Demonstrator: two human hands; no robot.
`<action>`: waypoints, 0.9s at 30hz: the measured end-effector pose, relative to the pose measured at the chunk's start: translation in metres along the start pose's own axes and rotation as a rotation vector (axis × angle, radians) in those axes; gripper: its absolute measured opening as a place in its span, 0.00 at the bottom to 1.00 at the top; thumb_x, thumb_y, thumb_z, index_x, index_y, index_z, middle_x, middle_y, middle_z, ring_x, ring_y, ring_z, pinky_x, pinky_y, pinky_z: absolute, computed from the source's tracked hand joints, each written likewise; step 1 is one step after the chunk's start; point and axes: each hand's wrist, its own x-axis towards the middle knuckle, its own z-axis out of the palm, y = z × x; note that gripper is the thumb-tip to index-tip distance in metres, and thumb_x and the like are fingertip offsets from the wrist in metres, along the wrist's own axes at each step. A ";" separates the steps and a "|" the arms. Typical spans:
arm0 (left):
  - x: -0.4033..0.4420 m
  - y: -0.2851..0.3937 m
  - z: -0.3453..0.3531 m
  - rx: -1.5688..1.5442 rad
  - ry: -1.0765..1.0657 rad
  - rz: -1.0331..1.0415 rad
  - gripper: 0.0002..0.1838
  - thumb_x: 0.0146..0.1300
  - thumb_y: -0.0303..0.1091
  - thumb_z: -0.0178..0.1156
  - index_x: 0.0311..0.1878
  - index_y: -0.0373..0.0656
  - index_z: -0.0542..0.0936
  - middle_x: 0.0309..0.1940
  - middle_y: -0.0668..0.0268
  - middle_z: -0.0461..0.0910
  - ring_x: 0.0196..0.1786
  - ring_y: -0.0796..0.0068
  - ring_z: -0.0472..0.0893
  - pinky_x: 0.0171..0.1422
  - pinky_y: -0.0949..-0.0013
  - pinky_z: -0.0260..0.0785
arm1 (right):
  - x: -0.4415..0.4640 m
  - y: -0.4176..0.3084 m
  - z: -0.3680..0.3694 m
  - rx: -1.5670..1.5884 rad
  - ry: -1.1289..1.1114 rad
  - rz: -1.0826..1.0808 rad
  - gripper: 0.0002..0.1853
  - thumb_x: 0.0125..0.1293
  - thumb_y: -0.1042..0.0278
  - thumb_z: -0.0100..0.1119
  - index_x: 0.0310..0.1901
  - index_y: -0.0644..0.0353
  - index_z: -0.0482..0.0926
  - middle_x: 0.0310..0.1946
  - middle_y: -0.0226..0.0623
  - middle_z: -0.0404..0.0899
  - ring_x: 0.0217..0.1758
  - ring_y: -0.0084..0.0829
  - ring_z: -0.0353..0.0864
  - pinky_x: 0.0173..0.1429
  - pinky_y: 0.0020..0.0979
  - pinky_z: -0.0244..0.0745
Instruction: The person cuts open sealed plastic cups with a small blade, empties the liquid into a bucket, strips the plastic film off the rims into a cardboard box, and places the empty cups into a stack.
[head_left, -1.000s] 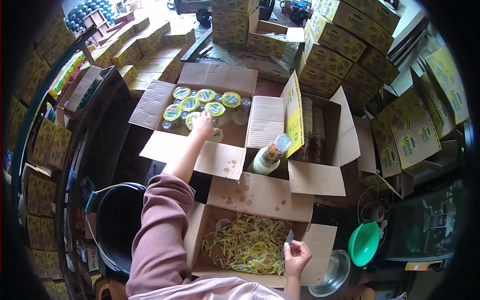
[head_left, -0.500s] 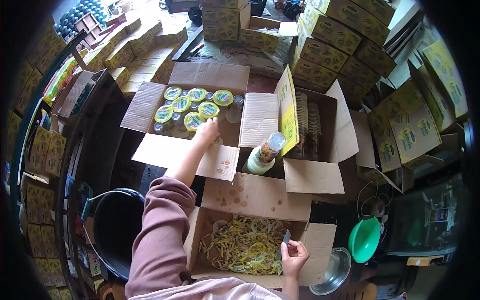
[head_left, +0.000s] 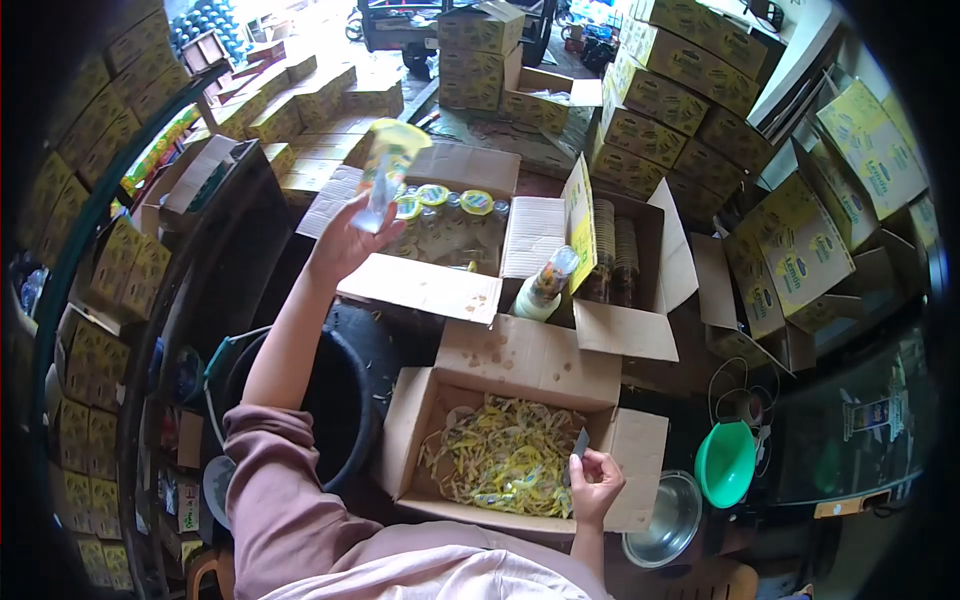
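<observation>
My left hand [head_left: 348, 243] is raised at the left of the upper carton, its fingers round the lower part of a clear cup [head_left: 385, 170] with a yellow printed lid. Below it, the open carton [head_left: 420, 280] holds several more yellow-lidded cups. In my right hand [head_left: 596, 480] a thin grey blade [head_left: 581, 443] is pinched between thumb and fingers, at the right side of the lower carton [head_left: 528, 350]. Yellow plastic strips [head_left: 500, 455] fill that lower carton. A leaning stack of cups [head_left: 553, 280] stands between the cartons.
A black bucket [head_left: 350, 420] stands at the left. To the right are a steel bowl [head_left: 670, 520] and a green bowl [head_left: 726, 465]. Another open carton [head_left: 625, 330] holds stacked cups. Printed boxes [head_left: 650, 90] are piled behind.
My left hand has come up and left out of the upper carton and now holds a lidded cup. The view has shifted. My right hand still holds the blade.
</observation>
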 end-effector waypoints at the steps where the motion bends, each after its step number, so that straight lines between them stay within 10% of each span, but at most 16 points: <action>1: -0.031 0.004 0.022 0.022 -0.071 0.010 0.31 0.55 0.28 0.56 0.63 0.47 0.59 0.52 0.58 0.68 0.54 0.62 0.73 0.60 0.50 0.66 | -0.005 -0.003 -0.001 0.029 -0.005 -0.012 0.04 0.49 0.79 0.63 0.28 0.66 0.78 0.20 0.32 0.76 0.22 0.20 0.76 0.29 0.22 0.71; 3: -0.077 0.012 0.032 0.006 -0.248 -0.100 0.34 0.52 0.26 0.55 0.64 0.47 0.57 0.50 0.59 0.68 0.54 0.62 0.73 0.56 0.48 0.70 | -0.020 -0.007 -0.001 0.078 -0.020 -0.028 0.04 0.50 0.79 0.63 0.28 0.65 0.78 0.20 0.32 0.76 0.22 0.20 0.76 0.29 0.21 0.71; 12: -0.244 0.007 0.013 0.631 0.315 0.060 0.20 0.61 0.46 0.55 0.51 0.44 0.68 0.38 0.65 0.75 0.37 0.73 0.78 0.38 0.66 0.76 | -0.069 -0.025 0.023 0.475 -0.067 0.179 0.05 0.57 0.75 0.62 0.36 0.60 0.78 0.28 0.24 0.77 0.28 0.13 0.73 0.32 0.18 0.70; 17: -0.263 -0.013 0.010 0.782 0.396 0.198 0.27 0.51 0.22 0.64 0.55 0.42 0.66 0.46 0.61 0.75 0.46 0.69 0.79 0.43 0.66 0.77 | -0.067 -0.034 0.042 0.948 -0.128 0.634 0.13 0.59 0.76 0.58 0.46 0.53 0.71 0.32 0.23 0.76 0.30 0.15 0.76 0.34 0.19 0.74; 27: -0.275 -0.037 -0.038 1.225 0.370 0.479 0.27 0.46 0.27 0.69 0.49 0.40 0.67 0.40 0.63 0.78 0.44 0.75 0.79 0.51 0.72 0.71 | -0.047 -0.119 0.117 0.892 -0.489 0.334 0.25 0.55 0.81 0.60 0.56 0.63 0.67 0.36 0.33 0.75 0.40 0.21 0.76 0.44 0.19 0.73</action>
